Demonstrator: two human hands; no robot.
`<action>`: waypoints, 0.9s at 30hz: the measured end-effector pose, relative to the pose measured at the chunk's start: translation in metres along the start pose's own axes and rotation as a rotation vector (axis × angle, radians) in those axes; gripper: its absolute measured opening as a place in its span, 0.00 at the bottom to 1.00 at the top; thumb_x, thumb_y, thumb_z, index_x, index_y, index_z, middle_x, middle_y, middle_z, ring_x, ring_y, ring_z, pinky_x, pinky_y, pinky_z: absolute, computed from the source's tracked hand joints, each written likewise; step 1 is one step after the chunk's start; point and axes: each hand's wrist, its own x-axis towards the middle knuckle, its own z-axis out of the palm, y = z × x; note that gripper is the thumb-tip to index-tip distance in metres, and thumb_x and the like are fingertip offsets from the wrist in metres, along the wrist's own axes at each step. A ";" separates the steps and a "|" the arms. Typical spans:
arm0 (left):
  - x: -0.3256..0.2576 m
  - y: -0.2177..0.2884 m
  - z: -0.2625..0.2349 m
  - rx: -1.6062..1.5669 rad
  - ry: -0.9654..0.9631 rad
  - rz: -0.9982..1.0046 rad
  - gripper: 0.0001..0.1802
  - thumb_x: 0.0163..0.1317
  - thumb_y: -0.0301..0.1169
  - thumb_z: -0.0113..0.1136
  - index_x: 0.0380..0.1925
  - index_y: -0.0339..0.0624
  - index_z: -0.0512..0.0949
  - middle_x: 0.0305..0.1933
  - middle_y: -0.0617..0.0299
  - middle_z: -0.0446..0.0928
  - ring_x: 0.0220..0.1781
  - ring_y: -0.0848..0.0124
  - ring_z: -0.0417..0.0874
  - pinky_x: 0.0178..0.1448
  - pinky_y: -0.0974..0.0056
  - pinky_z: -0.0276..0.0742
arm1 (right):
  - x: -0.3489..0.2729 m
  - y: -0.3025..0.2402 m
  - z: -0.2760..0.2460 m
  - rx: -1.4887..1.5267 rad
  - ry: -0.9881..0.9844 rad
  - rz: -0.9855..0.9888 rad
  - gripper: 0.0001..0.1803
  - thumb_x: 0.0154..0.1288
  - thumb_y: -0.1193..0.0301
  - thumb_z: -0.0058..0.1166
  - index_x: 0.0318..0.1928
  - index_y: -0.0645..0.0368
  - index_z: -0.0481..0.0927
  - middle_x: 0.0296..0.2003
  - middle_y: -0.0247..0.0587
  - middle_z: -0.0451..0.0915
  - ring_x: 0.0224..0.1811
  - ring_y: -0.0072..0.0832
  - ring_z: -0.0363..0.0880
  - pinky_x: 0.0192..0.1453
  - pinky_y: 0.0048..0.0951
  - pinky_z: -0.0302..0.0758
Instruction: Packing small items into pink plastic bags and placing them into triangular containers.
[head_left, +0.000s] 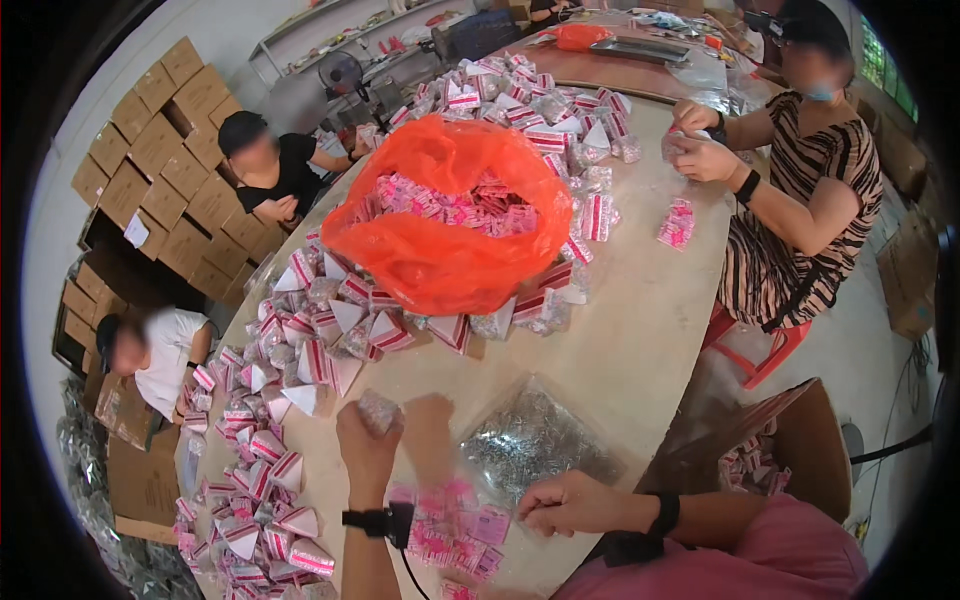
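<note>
Upright over the table, my left hand (367, 452) is closed around a small clear bag (379, 411) of greyish contents. A blurred, skin-toned shape (430, 435) beside it cannot be made out. My right hand (568, 503) comes in from the lower right, its fingers curled together; anything in them is hidden. It lies between pink printed cards (455, 530) and a large clear plastic bag (540, 440) of shiny metallic pieces. Along the left, small clear bags with pink-and-white folded tops (265, 480) lie heaped.
A red plastic bag (450, 265) full of pink cards stands mid-table (640, 340). An open carton (810, 440) with packets stands at the right. Three people work around the table: two at the left (175, 360) (285, 175), one at the right (800, 180). Stacked cartons (165, 150) line the wall.
</note>
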 end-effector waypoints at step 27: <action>-0.233 0.092 -0.116 -1.701 0.463 -0.586 0.24 0.58 0.26 0.60 0.54 0.40 0.64 0.49 0.58 0.74 0.50 0.68 0.77 0.57 0.62 0.73 | 0.008 -0.041 0.168 -0.843 0.008 -0.783 0.10 0.58 0.75 0.51 0.41 0.59 0.78 0.29 0.46 0.79 0.32 0.41 0.79 0.34 0.35 0.74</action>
